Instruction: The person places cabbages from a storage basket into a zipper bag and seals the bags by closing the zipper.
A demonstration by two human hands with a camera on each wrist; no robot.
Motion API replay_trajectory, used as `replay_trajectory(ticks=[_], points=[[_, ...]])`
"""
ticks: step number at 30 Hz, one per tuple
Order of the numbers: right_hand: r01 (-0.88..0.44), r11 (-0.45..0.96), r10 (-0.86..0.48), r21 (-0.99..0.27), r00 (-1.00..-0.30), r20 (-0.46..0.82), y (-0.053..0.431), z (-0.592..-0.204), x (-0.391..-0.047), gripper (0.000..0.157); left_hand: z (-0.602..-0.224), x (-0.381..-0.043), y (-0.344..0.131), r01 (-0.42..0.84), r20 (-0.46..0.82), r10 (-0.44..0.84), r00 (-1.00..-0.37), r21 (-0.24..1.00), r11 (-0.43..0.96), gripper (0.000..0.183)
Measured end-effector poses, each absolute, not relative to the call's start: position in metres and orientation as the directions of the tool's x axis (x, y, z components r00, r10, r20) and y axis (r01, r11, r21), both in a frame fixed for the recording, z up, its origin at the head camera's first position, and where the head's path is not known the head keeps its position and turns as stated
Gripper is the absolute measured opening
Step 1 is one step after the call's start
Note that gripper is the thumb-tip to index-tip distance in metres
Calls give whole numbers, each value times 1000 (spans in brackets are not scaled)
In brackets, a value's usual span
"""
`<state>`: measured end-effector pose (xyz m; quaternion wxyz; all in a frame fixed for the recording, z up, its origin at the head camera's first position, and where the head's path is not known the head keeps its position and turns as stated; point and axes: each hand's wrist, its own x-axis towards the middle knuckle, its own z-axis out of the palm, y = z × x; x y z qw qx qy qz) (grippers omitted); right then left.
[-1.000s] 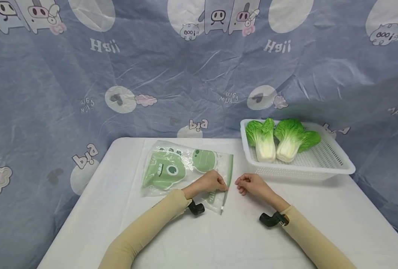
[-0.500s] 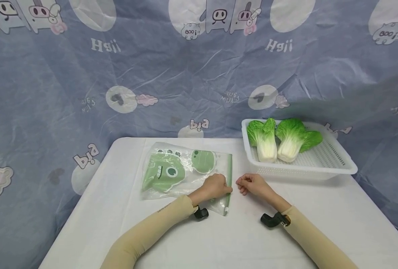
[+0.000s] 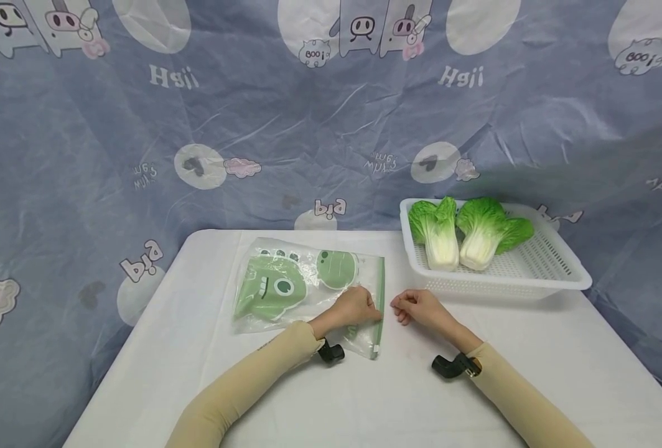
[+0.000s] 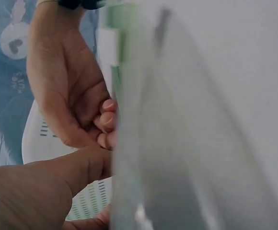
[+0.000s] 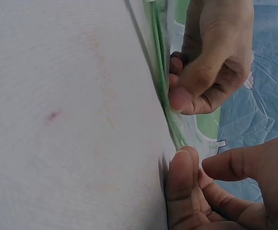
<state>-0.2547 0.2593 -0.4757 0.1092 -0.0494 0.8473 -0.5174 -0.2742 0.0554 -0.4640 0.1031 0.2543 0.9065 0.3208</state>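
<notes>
A clear zip bag (image 3: pixel 283 283) with green dinosaur prints lies on the white table, its green zip strip (image 3: pixel 381 283) toward the right. A white slider (image 3: pixel 374 349) sits near the strip's front end. My left hand (image 3: pixel 353 307) lies over the bag and pinches the strip, thumb against it in the right wrist view. Just right of the strip, my right hand (image 3: pixel 423 309) rests with loosely curled fingers and nothing visible in them. The right wrist view shows its fingertips (image 5: pixel 189 155) close by the strip; whether they touch it I cannot tell.
A white perforated basket (image 3: pixel 555 283) stands at the back right, behind my right hand. Two leafy cabbages (image 3: pixel 442 246) lie inside its left half. Patterned blue-grey cloth (image 3: pixel 286 112) hangs behind the table (image 3: pixel 331 398).
My left hand shifts slightly right along with its grip on the strip, then a little back. The bag's front corner with the slider has swung slightly right. My right hand stays in place.
</notes>
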Motion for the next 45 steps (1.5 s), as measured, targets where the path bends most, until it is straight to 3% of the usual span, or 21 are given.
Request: replay_trajectory(ticks=[9, 13, 22, 30, 35, 37, 41, 45], points=[[3, 493, -206, -870, -971, -120, 261, -477, -254, 23, -471, -264, 70, 419, -38, 483, -875, 442, 793, 51], [-8, 505, -204, -863, -973, -110, 261, -476, -254, 23, -467, -262, 73, 416, -33, 467, -884, 403, 815, 47], [13, 504, -193, -863, -973, -128, 259, -475, -253, 23, -467, -276, 61, 337, -15, 397, -918, 502, 797, 14], [2, 489, -197, -872, -974, -113, 258, -473, -252, 23, -460, -284, 50, 344, -66, 446, -893, 539, 769, 24], [21, 490, -187, -871, -974, -129, 257, -472, -250, 24, -453, -285, 47, 372, -99, 492, -865, 531, 761, 13], [27, 490, -184, -871, -974, -134, 257, -471, -250, 25, -449, -285, 45, 377, -104, 508, -855, 549, 746, 21], [35, 520, -169, -853, -975, -143, 254, -469, -251, 31, -443, -285, 43, 399, -64, 529, -846, 583, 708, 36], [59, 538, -147, -841, -976, -163, 245, -466, -253, 43, -440, -286, 41, 412, 2, 520, -854, 612, 675, 37]])
